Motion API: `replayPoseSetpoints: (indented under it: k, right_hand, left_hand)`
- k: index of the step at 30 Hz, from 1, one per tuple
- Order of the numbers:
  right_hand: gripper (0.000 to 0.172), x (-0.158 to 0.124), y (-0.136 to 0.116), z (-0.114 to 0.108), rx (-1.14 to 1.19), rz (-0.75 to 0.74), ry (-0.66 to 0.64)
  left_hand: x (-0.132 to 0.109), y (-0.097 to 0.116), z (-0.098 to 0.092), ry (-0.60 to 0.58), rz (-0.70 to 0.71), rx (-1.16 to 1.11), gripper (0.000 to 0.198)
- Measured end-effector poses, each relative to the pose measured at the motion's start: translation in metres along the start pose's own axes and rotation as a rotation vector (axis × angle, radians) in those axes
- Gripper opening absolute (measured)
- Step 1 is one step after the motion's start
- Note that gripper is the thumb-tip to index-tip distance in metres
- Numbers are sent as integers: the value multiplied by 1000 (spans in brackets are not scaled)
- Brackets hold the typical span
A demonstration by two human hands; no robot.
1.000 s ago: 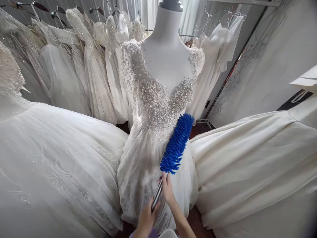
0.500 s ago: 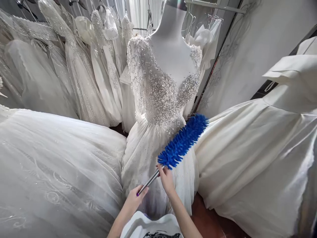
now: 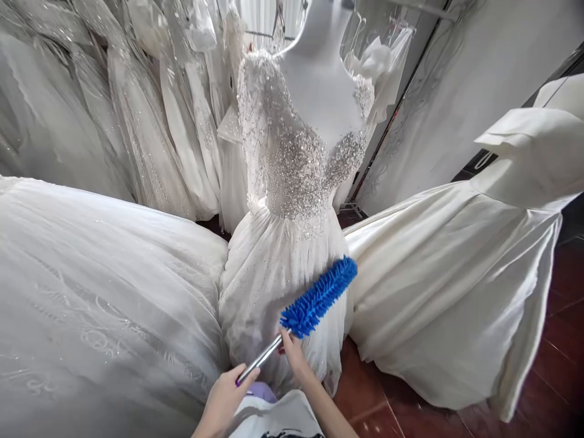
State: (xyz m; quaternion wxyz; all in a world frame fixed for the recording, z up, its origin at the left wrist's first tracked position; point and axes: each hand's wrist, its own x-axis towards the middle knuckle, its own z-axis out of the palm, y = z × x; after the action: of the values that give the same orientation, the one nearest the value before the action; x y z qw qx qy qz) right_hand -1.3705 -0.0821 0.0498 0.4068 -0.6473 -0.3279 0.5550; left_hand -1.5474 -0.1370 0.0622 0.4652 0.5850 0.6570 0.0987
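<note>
Your two hands hold a blue duster at waist level in front of you. Your left hand [image 3: 225, 395] is closed around the lower end of its shiny metal handle [image 3: 261, 359], with the thumb along the top and a bit of purple showing at the tip. Your right hand [image 3: 293, 356] grips farther up, its fingers wrapped around the handle just below the bristles. The blue duster [image 3: 319, 298] slants up and away to the right from there, its shaggy head beyond both hands, nearest to the right one.

Behind the head is the gathered skirt of a white beaded dress [image 3: 296, 170], worn by a pale mannequin [image 3: 314, 79] facing you. The bristles overlap the skirt from this angle; whether they touch it, you cannot tell. The dress's bodice, thick with silvery beads, is above the duster.

To your left spreads a wide white gown [image 3: 114, 261] with faint embroidery, and to your right a smooth, glossy off-white gown [image 3: 438, 274]. More pale dresses [image 3: 137, 134] hang close together at the back left. Dark red floor tiles [image 3: 378, 395] show below the right-hand gown. At the bottom edge is your white top [image 3: 283, 417], and beside it a patch of purple cloth [image 3: 261, 391].
</note>
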Motion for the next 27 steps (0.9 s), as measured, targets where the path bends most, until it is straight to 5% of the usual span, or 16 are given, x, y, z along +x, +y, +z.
replayPoseSetpoints:
  k: [5, 9, 16, 20, 24, 27]
  right_hand:
    - [43, 13, -33, 8, -1, -158, -57]
    - [41, 29, -22, 8, -6, -179, -31]
    - [42, -22, 41, -2, -112, -102, 32]
    - [41, -45, 19, 21, -169, -205, 13]
    - [34, -37, -19, 43, -269, -301, -120]
    - [27, -33, -24, 59, -318, -290, -205]
  left_hand:
    - [-7, 25, -16, -39, -9, -61, 54]
    - [-3, 35, -1, -49, -82, -68, 58]
    - [-34, -18, 35, -30, -51, -55, 48]
    - [-40, -40, 35, -12, 31, -240, 50]
    - [-28, -47, 26, -3, 29, -421, 53]
    - [-28, -69, 7, -28, -17, -377, 54]
